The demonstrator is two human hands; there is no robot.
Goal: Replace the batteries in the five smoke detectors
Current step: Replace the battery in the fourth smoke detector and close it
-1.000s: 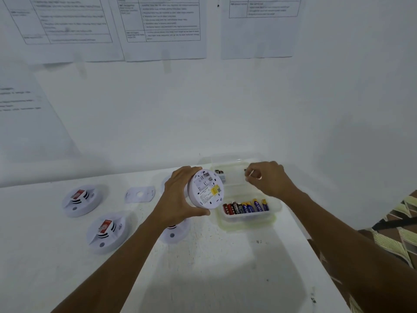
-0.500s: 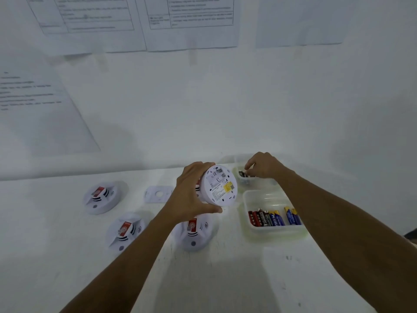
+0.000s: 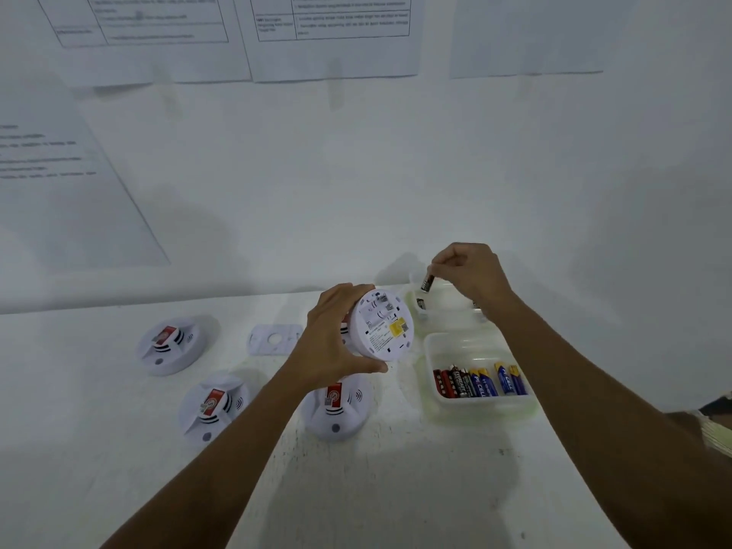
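1. Setting: a plain indoor workstation, of the workshop or training-room sort.
2. Printed sheets (image 3: 332,33) with ruled tables of text are fixed to the bare white wall (image 3: 356,172).
3. A white table (image 3: 396,489) stands against that wall and carries several identical smoke detectors (image 3: 172,344).
4. A clear plastic tub (image 3: 429,346) holds a row of batteries (image 3: 479,382).

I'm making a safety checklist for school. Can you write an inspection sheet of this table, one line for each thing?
Surface: white table, lightly speckled.
Job's things: smoke detector held with its back to the camera; three more detectors on the table; batteries in the near tub.
Clutter: flat mounting plate.
Hands: left hand grips the smoke detector; right hand pinches a battery above the far tub.
Cables: nothing seen.
Surroundings: wall with printed sheets.
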